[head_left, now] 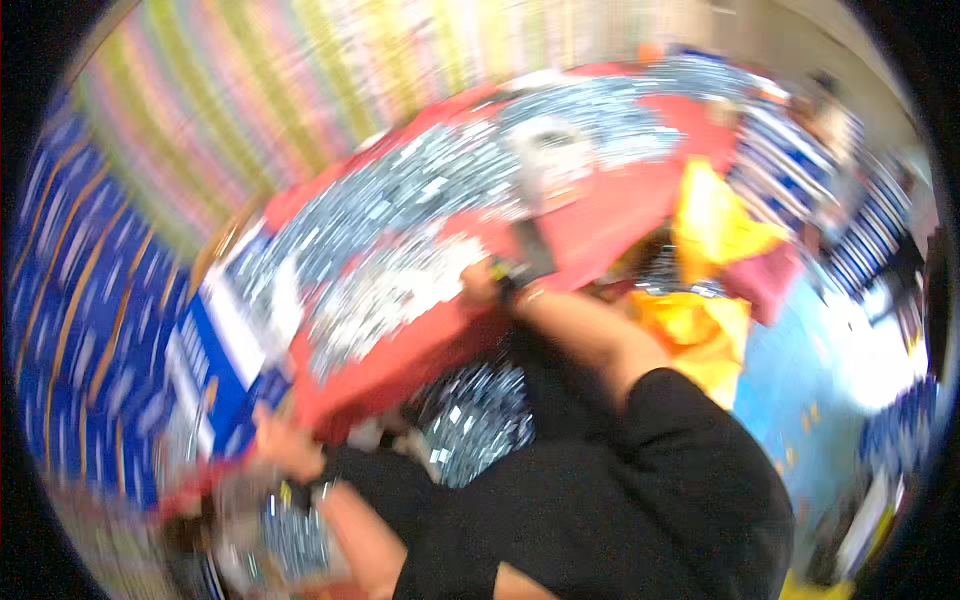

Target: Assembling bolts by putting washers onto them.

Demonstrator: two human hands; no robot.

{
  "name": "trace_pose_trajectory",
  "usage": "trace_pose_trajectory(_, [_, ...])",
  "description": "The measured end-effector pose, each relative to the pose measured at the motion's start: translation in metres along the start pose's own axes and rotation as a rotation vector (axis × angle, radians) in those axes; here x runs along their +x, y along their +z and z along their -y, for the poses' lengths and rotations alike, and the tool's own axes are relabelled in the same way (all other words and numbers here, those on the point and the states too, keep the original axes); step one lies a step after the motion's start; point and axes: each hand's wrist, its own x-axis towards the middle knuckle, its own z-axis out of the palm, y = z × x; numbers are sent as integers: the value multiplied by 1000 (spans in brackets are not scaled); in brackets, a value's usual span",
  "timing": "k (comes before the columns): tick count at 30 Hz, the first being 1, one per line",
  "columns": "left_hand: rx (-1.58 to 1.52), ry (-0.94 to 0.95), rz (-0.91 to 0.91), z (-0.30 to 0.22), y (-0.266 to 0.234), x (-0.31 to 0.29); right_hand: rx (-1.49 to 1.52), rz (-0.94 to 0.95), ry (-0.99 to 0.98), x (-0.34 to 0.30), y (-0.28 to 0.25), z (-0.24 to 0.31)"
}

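The whole picture is smeared by motion. My left hand (287, 445) is low at the left, by the near corner of a blue and white box (215, 375); its fingers are blurred. My right hand (480, 281) is over the near edge of a red-covered table (375, 385), beside a heap of small whitish pieces (385, 300). Whether either hand grips anything cannot be made out. Just past my right wrist lies a dark flat thing (533, 250). A larger spread of small silvery-grey pieces (420, 180) covers the table behind.
A whitish container (550, 160) stands amid the pieces. Below the table edge is a bag-like mass of silvery pieces (480, 410). Yellow bags (710, 225) are at the right, near a person in blue and white stripes (785, 150). Blue stacks (80, 300) line the left.
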Motion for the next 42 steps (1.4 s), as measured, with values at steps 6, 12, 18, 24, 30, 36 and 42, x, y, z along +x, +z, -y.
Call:
trace_pose_trajectory(6, [-477,-346,-65,-34,18,16,829,-107,153,-13,-7,26])
trace_pose_trajectory(12, [-612,12,32,-32,122,1,1400,80,138,-67,20,45])
trace_pose_trajectory(18, [-497,-102,294,30,150,-4,1226,190,239,-92,40,48])
trace_pose_trajectory(24, [-615,-231,291,35,140,5,854,27,257,-97,31,61])
trace_pose_trajectory(30, [-712,-160,316,10,133,8,731,-24,219,-106,37,46])
trace_pose_trajectory(36, [-587,-73,130,39,103,20,910,-138,97,-92,8,78])
trace_pose_trajectory(42, [-597,-291,189,31,104,24,792,-42,21,-96,15,77])
